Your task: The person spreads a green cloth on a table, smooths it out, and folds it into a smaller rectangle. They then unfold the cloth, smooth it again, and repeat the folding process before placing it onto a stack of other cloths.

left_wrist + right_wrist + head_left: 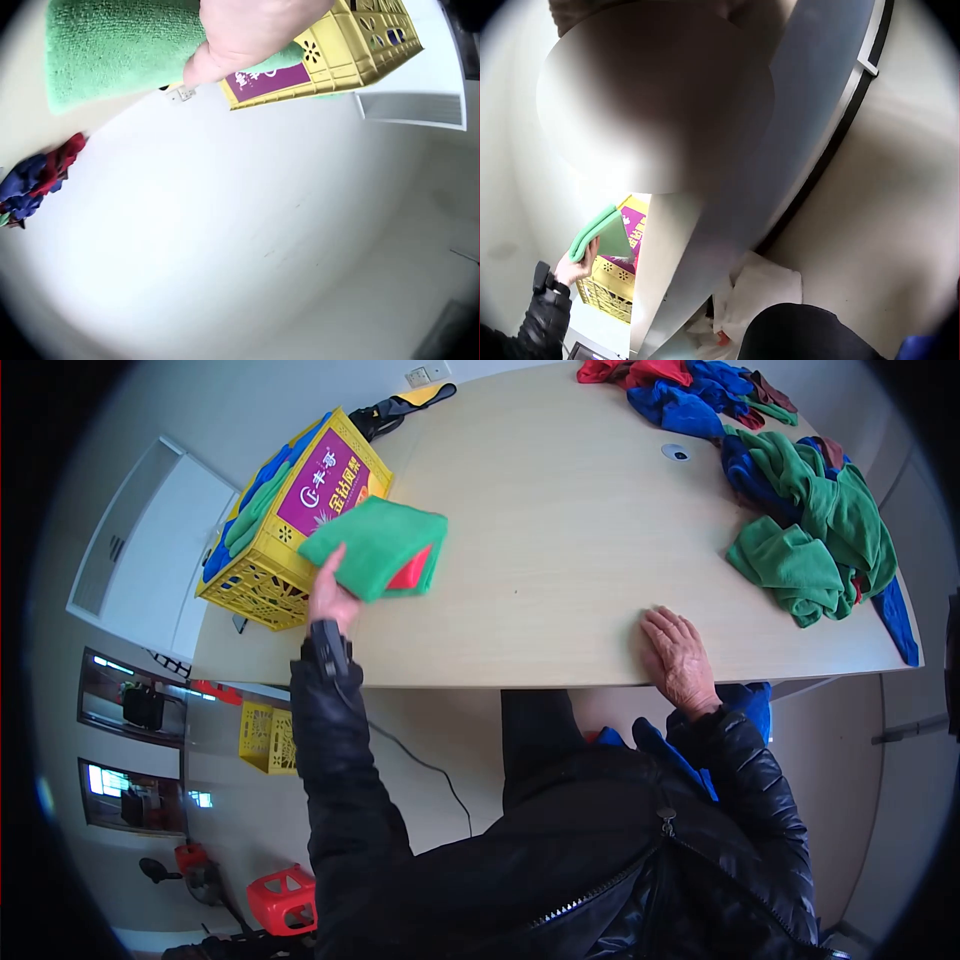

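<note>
Head view: left hand pinches the folded green cloth flat beside the yellow crate, long axis crosswise, red inner layer facing right. Right hand rests flat on the table, fingers straight.

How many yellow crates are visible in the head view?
2. The first crate stands at the table's left end; the second crate, on the floor left of the person. Others may be hidden.

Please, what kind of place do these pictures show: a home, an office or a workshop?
Probably an office or meeting room rather than a home. The signs are a large pale wooden table with a round cable port set into its top, and a wall socket on the plain wall behind it.
</note>
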Demonstrator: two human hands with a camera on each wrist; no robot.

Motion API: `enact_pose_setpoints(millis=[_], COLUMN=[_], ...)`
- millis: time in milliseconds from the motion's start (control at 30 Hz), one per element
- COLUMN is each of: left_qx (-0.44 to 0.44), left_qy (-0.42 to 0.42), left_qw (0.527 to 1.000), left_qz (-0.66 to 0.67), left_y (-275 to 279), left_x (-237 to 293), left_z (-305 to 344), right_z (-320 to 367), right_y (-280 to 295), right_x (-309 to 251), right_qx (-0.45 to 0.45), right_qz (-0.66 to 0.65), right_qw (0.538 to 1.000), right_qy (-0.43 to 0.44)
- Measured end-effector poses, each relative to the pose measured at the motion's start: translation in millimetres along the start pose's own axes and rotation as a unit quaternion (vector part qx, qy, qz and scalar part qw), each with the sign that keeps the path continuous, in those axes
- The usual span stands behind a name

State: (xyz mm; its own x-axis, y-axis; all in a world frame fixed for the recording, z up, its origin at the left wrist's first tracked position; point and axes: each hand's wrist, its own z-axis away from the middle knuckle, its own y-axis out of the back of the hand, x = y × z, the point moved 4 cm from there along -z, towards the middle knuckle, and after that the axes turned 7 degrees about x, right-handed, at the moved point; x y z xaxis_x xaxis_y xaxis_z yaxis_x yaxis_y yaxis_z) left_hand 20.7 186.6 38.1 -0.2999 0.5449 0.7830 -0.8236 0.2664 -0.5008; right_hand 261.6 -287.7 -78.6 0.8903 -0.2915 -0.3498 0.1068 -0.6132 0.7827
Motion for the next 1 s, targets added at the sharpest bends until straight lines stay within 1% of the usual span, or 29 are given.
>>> enact_pose_setpoints(millis=[33,100,133,167,200,233,300,367,467,600,700,800,833,867,900,933,967,1000], left_qx=[-0.004,0.013,0.011,0.023,0.036,0.035,0.123,0.124,0.134,0.115,0.100,0.111,0.104,0.097,0.031,0.039,-0.023,-0.014], left_qy=[-0.001,-0.030,-0.029,-0.020,-0.012,-0.011,0.057,0.052,0.038,0.041,0.033,0.028,0.036,0.022,0.037,0.035,0.033,-0.007], left_qw=[1.000,0.998,0.998,0.997,0.994,0.994,0.986,0.986,0.985,0.989,0.994,0.990,0.989,0.991,0.996,0.995,0.997,1.000], left_qz=[-0.001,0.048,0.047,0.077,0.106,0.107,0.100,0.102,0.104,0.084,0.041,0.082,0.099,0.094,0.080,0.080,0.060,-0.005], left_y=[-3.9,-7.4,-5.2,-0.8,7.5,20.7,47.4,43.5,53.4,50.0,53.7,76.2,73.0,68.9,81.4,80.6,71.1,66.8], left_x=[9.3,18.7,13.5,5.5,-3.6,-17.3,-48.9,-52.7,-56.5,-49.1,-48.1,-45.1,-54.3,-58.1,-64.8,-76.5,-90.6,-107.3], left_z=[-22.0,-58.9,-76.2,-92.3,-108.5,-126.4,-150.3,-144.3,-136.8,-133.3,-128.4,-110.8,-109.8,-94.4,-96.1,-88.6,-66.0,-43.3], right_z=[-1.7,-2.9,-2.8,-2.8,-3.1,-3.6,-6.0,-6.7,-3.8,-5.1,-3.6,-2.1,-1.4,-0.6,-8.4,-0.8,3.9,3.9], right_y=[0.9,2.2,2.4,2.5,2.3,2.0,2.1,1.3,0.1,1.0,1.0,-0.9,-2.6,2.1,12.0,6.6,7.5,12.0], right_x=[-0.9,-1.9,-2.1,-2.4,-2.8,-3.1,-2.3,-2.3,-2.6,-1.6,-1.3,2.8,3.0,1.0,-0.3,6.4,10.7,8.8], right_qx=[0.004,0.000,-0.003,-0.002,-0.004,-0.007,-0.010,-0.010,-0.014,-0.003,0.000,0.016,0.042,0.069,0.021,0.104,0.076,0.109], right_qz=[0.001,0.006,0.008,0.009,0.009,0.008,0.010,0.014,0.013,0.017,0.022,0.012,-0.003,-0.005,-0.057,-0.053,-0.076,-0.058], right_qw=[1.000,1.000,1.000,1.000,1.000,1.000,1.000,0.999,0.999,0.999,0.999,1.000,0.999,0.998,0.998,0.993,0.994,0.992], right_qy=[-0.001,-0.008,-0.011,-0.012,-0.017,-0.022,-0.026,-0.028,-0.030,-0.032,-0.026,-0.018,-0.005,-0.004,-0.025,0.023,-0.004,0.016])
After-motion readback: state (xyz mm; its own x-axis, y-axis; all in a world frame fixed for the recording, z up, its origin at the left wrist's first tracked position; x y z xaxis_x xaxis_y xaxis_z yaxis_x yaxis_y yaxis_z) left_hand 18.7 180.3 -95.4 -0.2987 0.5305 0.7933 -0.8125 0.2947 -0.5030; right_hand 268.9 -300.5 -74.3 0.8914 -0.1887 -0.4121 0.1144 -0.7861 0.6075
